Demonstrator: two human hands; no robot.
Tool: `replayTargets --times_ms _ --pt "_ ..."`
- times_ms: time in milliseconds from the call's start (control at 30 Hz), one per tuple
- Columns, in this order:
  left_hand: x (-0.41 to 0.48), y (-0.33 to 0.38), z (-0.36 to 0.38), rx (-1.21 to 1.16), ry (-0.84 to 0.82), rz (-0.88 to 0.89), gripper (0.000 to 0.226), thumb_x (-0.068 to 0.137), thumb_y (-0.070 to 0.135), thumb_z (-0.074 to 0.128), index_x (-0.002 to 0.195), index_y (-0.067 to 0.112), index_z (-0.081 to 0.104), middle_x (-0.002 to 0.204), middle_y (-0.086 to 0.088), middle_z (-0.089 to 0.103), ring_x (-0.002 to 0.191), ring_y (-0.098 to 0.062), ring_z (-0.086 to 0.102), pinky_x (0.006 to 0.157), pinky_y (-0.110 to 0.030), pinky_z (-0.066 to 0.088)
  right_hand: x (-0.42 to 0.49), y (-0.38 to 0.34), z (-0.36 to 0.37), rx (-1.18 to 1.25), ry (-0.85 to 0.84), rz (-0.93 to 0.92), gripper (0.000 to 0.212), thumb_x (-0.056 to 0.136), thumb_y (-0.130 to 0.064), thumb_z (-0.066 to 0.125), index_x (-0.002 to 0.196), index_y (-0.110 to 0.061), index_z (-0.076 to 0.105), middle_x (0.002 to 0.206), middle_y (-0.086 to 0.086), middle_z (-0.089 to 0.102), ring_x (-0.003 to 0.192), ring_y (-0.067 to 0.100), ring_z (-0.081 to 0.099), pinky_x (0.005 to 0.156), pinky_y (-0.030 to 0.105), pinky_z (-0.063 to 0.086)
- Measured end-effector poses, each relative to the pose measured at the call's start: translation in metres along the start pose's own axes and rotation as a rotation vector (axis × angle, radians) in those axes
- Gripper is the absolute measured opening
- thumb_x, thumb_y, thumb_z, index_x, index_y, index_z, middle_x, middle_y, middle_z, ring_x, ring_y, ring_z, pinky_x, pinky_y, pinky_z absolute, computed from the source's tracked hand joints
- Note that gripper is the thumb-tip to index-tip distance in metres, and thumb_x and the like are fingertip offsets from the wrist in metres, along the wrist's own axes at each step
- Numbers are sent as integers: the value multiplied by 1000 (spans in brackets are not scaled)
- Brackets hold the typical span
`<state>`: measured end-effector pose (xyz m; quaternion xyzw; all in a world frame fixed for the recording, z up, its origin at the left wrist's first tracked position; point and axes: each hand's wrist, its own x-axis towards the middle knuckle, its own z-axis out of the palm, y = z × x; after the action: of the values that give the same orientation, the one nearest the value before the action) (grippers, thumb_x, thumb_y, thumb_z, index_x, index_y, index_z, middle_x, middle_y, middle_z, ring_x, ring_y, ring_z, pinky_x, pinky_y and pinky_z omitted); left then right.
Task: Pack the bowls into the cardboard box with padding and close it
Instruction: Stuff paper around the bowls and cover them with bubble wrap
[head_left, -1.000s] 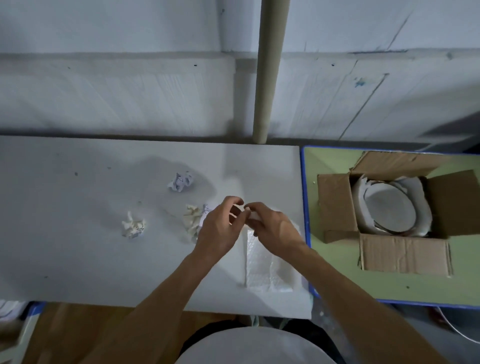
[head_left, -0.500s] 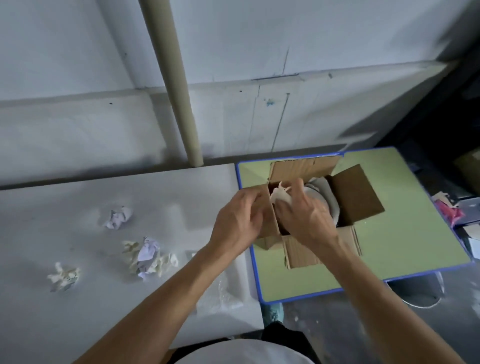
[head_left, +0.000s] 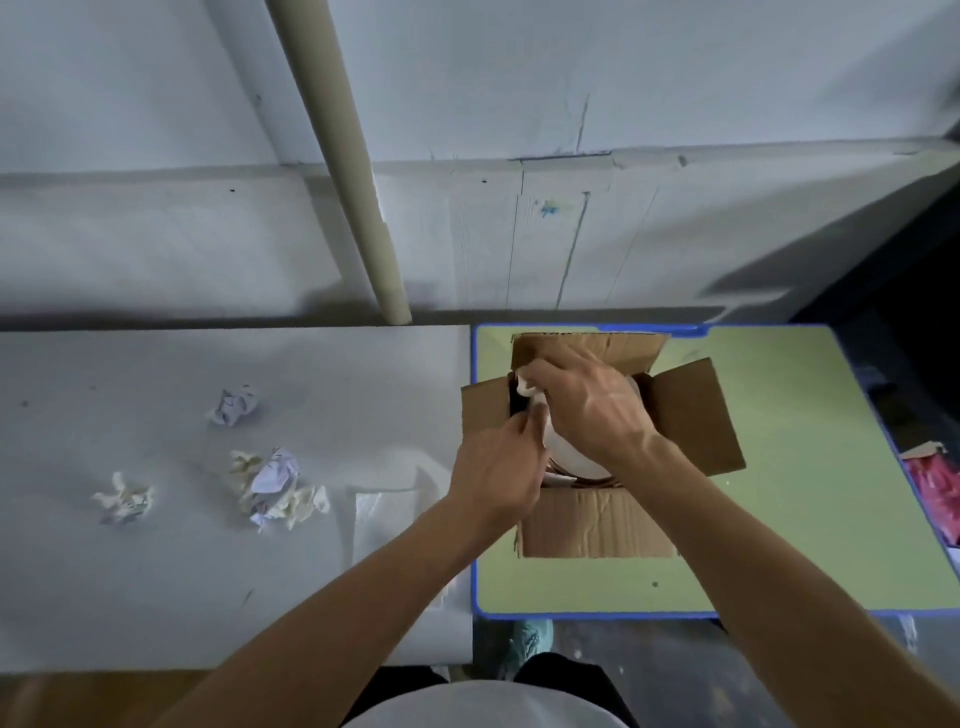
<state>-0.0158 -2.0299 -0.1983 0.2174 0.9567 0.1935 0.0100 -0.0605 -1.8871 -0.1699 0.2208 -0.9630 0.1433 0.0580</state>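
Both hands reach into the open brown cardboard box (head_left: 597, 525) on the green, blue-edged worktop (head_left: 810, 525). The left hand (head_left: 496, 475), fingers curled, presses at the box's left inner wall; what it grips cannot be told. The right hand (head_left: 587, 410) pinches a wad of white crumpled padding (head_left: 525, 387) at the far-left corner. Inside, the white round bowl (head_left: 571, 462) sits wrapped; a hard push could shift or chip it. Crumpled paper balls (head_left: 275, 480) wait on the grey worktop (head_left: 156, 597) beside. Flaps stand open.
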Motion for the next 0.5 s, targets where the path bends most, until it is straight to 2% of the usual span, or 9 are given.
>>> replayTargets --times_ms 67,100,167,267,367,500 --pt "-5 -4 7 44 138 85 22 91 19 62 110 9 61 81 -5 64 52 -19 54 43 -26 32 6 -1 5 -18 -76 -61 24 80 0 64 101 -12 66 110 5 60 99 25 57 66 37 53" --pt "-6 -7 13 76 194 111 16 88 17 65 102 9 63 75 -5 62 47 -18 50 40 -25 30 7 -2 8 -25 -111 -80 25 79 0 64 102 -11 65 111 6 58 100 26 57 68 37 54" --pt "-7 -9 19 72 222 133 13 90 18 59 97 8 64 74 -6 61 46 -19 48 38 -27 35 8 -2 8 -35 -158 -107 30 81 -1 63 109 -11 63 117 6 54 104 24 55 72 36 55" --pt "-7 -11 19 61 173 85 28 94 26 48 111 9 63 88 -3 65 54 -20 54 41 -29 40 8 1 -2 -52 -202 -115 34 89 -10 57 122 -18 59 127 2 43 114 19 49 73 33 55" --pt "-9 -12 19 102 152 62 41 93 26 57 130 10 56 97 0 67 58 -17 58 43 -28 45 12 6 -9 -90 -254 -113 40 92 -12 54 129 -28 57 125 -2 42 123 17 40 71 33 54" --pt "-10 -12 17 37 129 38 48 94 29 59 138 15 48 112 4 66 71 -13 64 53 -28 53 11 7 -11 -170 -337 -96 40 95 -8 50 128 -29 57 124 -3 41 116 18 46 65 28 41"
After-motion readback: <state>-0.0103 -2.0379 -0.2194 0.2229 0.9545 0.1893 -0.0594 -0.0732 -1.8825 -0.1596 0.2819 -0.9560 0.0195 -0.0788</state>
